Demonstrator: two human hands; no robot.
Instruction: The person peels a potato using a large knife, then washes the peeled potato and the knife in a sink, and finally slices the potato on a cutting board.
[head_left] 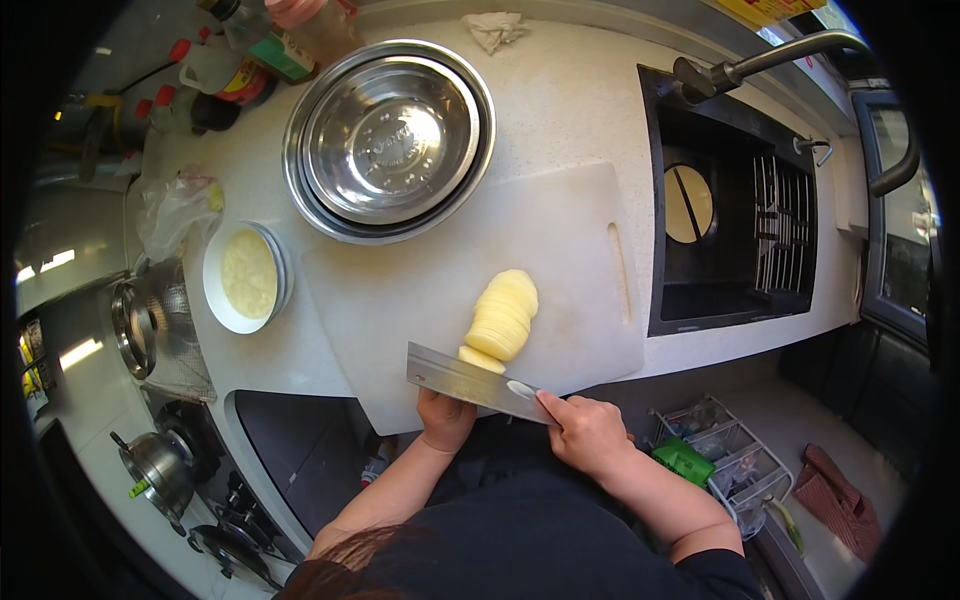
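Note:
A peeled potato (pixel 503 315), cut into thin slices that still lean together, lies on the white cutting board (pixel 400 300). At its near end a few slices sit slightly apart, partly behind the broad blade of a cleaver (pixel 465 382). My right hand (pixel 590 432) is closed around the cleaver's handle, and the blade slants up to the left across the board's near edge. A small pale slice clings to the blade close to the handle. Just below the blade is my left hand (pixel 445 418); the metal covers its fingertips, so its grip is hidden.
Nested steel bowls (pixel 390 140) stand at the board's far left corner. A white bowl (pixel 245 278) of pale contents sits left of the board. On the right is a black sink (pixel 690 285) with a faucet (pixel 740 72). Bottles (pixel 225 75) crowd the back left.

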